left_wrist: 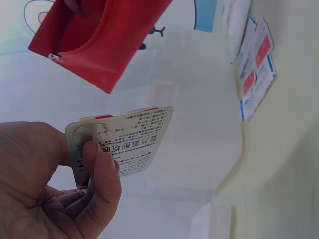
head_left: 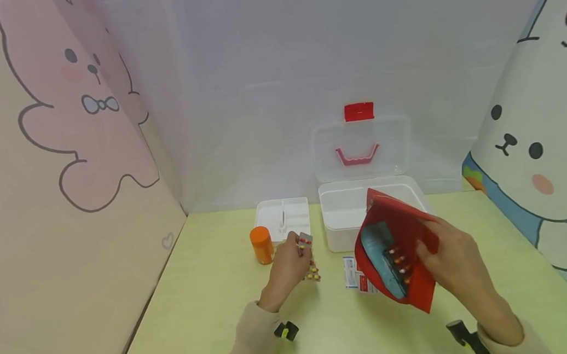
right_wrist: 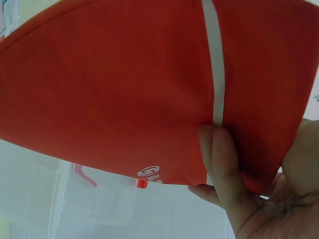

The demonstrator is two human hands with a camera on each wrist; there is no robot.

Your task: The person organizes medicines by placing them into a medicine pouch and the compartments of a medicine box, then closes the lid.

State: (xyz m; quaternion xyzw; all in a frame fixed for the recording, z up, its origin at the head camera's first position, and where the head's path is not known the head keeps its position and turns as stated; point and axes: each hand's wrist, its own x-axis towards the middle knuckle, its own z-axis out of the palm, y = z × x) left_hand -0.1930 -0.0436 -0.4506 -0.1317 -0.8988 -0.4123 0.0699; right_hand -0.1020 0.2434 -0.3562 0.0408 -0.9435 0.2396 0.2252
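Between thumb and fingers, my left hand pinches a blister pack. Its printed foil back faces the left wrist view; red and yellow capsules show in the head view. My right hand grips the edge of a red zippered pouch, holding it tilted above the table with its mouth unzipped. Inside the pouch the head view shows a light-blue item and a strip of red-and-white capsules. The blister pack is to the left of the pouch, apart from it.
A white box with its clear lid raised stands behind the pouch. Left of it are a white divided tray and an orange bottle. Small flat packets lie on the table beside the pouch.
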